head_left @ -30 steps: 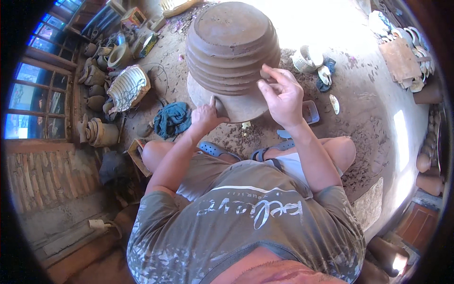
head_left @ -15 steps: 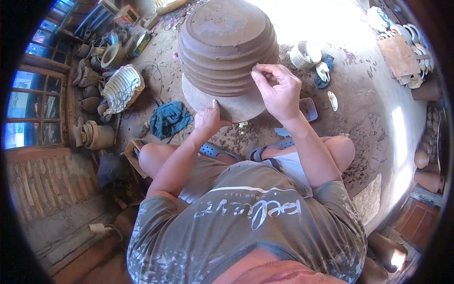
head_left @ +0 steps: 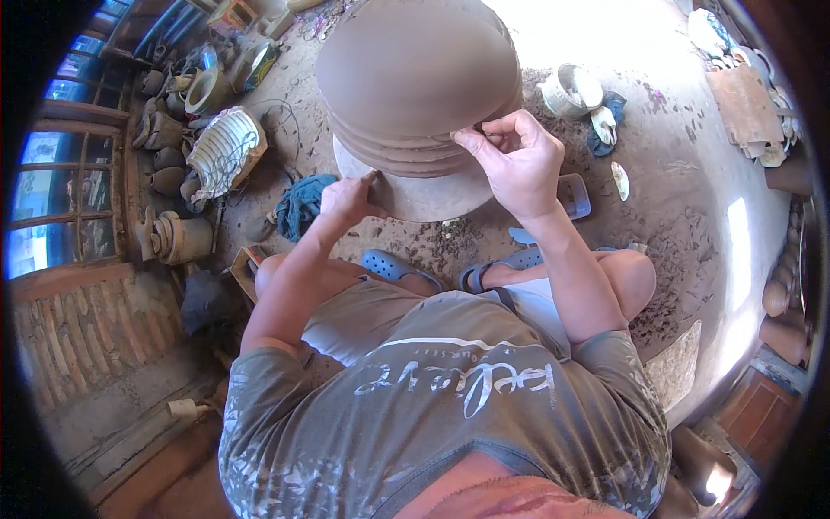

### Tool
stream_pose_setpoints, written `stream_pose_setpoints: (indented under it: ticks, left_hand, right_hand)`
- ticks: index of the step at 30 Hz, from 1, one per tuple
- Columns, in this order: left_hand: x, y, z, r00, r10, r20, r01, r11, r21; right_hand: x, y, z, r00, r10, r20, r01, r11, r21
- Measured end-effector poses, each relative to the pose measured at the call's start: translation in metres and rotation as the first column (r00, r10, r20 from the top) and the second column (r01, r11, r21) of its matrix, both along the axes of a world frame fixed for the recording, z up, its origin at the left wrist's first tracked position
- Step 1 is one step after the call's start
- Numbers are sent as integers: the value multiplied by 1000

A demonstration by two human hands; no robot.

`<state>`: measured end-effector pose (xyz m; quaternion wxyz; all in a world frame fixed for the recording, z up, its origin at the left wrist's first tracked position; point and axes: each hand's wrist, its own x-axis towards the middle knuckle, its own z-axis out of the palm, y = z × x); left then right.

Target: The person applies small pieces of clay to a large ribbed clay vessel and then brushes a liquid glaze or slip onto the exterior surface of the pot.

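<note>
A large brown clay pot [head_left: 415, 73] with ribbed sides and a broad flat top stands on a round, pale wheel disc [head_left: 437, 201] in front of me. Its top looks smooth and smeared, as if by turning. At the near left edge of the disc, my left hand [head_left: 347, 201] is closed on the rim. My right hand [head_left: 525, 166] is pinched, thumb and forefinger together against the pot's near right side; whatever small thing it holds, if any, is hidden.
Left of the disc lies a blue-green cloth [head_left: 303, 208], with a ribbed pale basin [head_left: 227, 154] beyond it. A white bucket [head_left: 571, 91] and a clear plastic box [head_left: 574, 197] sit to the right. Clay crumbs litter the floor before my blue clogs [head_left: 393, 265].
My left hand has moved left along the disc's edge. The pot's top, with visible marks before, now looks smooth and blurred. My right hand remains pinched at the pot's side.
</note>
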<state>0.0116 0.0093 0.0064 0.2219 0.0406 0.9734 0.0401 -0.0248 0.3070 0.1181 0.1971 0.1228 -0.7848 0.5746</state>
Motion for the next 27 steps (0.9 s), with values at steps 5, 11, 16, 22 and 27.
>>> stream_pose_setpoints:
  ticks: [5,11,16,22,27]
  left_hand:
    - [-22,-31,4,999,5,48,-5,1000,1]
    - [-38,-44,12,998,-36,50,37,999,-31]
    - [-32,-37,10,998,-51,27,51,998,-20]
    - [-7,-15,7,1000,-21,-6,21,996,82]
    - [18,22,-15,999,-29,-30,31,999,40]
  right_hand:
    - [-1,6,10,995,20,93,-23,999,23]
    - [-22,30,12,969,43,242,-63,995,76]
    - [-54,67,-2,965,-11,261,38,994,-98]
    - [-31,52,1,973,86,216,-62,991,-117]
    - [4,23,3,927,213,308,-151,965,-213]
